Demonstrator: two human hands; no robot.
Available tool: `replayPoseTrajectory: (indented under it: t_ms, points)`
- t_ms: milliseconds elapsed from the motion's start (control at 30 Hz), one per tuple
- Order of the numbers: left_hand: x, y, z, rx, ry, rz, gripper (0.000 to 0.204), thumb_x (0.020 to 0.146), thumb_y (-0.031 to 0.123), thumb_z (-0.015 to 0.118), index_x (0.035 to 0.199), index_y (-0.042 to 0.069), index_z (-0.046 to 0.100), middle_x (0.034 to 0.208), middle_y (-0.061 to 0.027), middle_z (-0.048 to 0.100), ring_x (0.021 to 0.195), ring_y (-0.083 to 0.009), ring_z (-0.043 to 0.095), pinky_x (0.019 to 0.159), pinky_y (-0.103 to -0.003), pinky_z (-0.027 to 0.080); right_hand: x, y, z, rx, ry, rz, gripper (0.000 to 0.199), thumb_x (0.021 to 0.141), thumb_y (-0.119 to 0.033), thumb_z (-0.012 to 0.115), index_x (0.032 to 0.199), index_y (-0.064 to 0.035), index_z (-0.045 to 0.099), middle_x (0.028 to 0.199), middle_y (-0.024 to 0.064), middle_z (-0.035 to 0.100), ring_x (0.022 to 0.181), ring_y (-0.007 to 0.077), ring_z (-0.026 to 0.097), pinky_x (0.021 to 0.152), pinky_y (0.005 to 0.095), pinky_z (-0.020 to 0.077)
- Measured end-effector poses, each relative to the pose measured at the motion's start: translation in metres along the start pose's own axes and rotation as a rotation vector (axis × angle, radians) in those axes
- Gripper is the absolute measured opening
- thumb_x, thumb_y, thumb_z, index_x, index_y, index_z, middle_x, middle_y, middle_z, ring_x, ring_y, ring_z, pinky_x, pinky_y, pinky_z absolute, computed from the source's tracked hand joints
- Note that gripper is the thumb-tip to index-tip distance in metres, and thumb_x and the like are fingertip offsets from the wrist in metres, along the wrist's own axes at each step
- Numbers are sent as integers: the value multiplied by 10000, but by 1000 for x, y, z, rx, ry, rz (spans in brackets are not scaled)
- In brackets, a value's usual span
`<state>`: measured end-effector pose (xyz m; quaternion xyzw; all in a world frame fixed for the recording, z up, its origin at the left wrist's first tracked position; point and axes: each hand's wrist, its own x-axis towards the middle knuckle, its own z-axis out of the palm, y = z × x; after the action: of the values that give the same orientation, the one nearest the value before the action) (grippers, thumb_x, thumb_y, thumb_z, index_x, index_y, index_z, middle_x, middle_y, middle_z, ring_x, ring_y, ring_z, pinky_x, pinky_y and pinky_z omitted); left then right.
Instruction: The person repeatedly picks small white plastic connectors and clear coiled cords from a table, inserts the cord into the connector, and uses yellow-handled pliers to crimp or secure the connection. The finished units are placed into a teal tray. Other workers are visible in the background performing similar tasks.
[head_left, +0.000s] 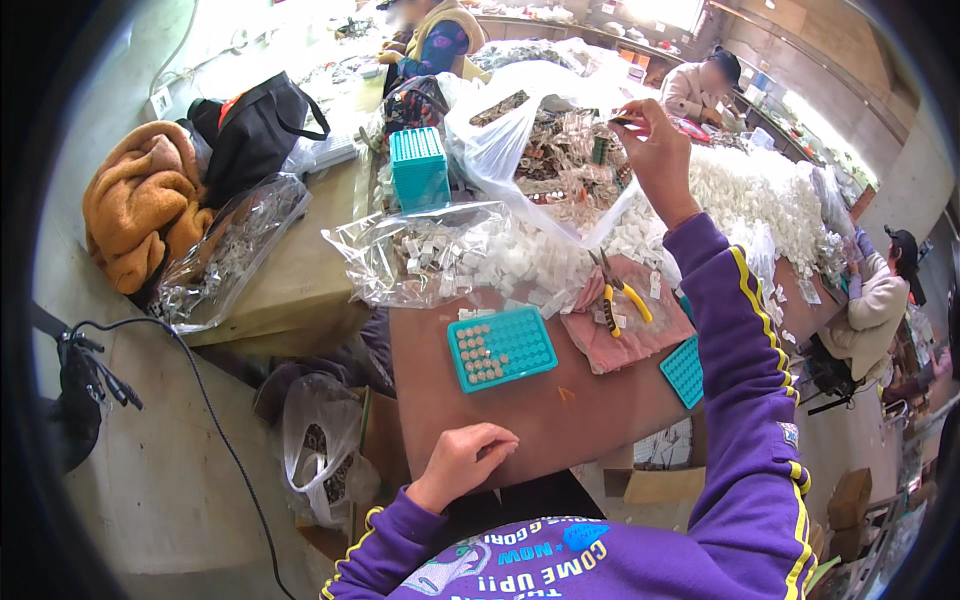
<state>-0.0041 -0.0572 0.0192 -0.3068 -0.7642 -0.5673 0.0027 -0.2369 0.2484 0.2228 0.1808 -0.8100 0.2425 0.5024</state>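
Observation:
My right hand is raised over the heap at the back of the table. Its thumb and fingers pinch a small dark piece, too small to name. At the near table edge, my left hand rests with its fingers curled, and nothing shows in them. Beyond it lies a teal tray with small round beige pieces in its left part. Yellow-handled pliers rest on a folded pink cloth to the right. A second teal tray is partly covered by my right sleeve.
An open white plastic bag full of small parts stands behind the trays, among piles of white pieces. Stacked teal trays stand to the left. A bag-lined box sits below the table's left side. Other people work farther off.

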Motion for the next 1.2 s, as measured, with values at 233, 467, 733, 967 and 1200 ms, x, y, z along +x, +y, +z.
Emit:
replayPoseTrajectory:
  t_ms: [233, 467, 733, 967, 1200]
  points:
    - [-1, 0, 5, 97, 1, 11, 79, 845, 80, 715, 905, 34, 692, 840, -106, 701, 710, -247, 689, 641, -318, 549, 24, -19, -19, 17, 20, 8, 291, 818, -163, 780, 1021, -48, 606, 940, 103, 735, 836, 220, 739, 659, 293, 545]
    - [-5, -1, 7, 94, 32, -6, 93, 840, 74, 719, 918, 29, 697, 855, -105, 703, 696, -227, 683, 640, -300, 549, 15, -49, -68, 530, -152, 272, 332, 876, -252, 711, 1093, -19, 614, 995, 64, 676, 918, 138, 661, 814, 270, 511]
    - [-9, 1, 12, -430, 254, -186, 104, 921, 29, 655, 1019, -6, 660, 878, -75, 707, 747, -113, 666, 682, -240, 532, -119, -112, -104, 463, -1132, -108, 395, 836, -118, 714, 1204, -77, 574, 870, 88, 634, 774, 213, 663, 715, 324, 531]
    - [-15, 21, 14, -340, 425, -225, 126, 956, 65, 618, 1059, 0, 649, 919, -72, 709, 751, -104, 655, 700, -227, 507, -190, -146, -56, 515, -1351, -178, 364, 785, -127, 730, 1128, -100, 613, 878, 106, 667, 843, 323, 656, 695, 431, 505]
    - [-29, 11, 15, -252, 494, -329, 139, 955, 75, 623, 1066, -2, 655, 923, -62, 708, 773, -94, 654, 700, -228, 512, -189, -84, -65, 151, -855, -119, 173, 838, -213, 658, 938, -75, 690, 998, 111, 693, 933, 322, 665, 749, 412, 543]
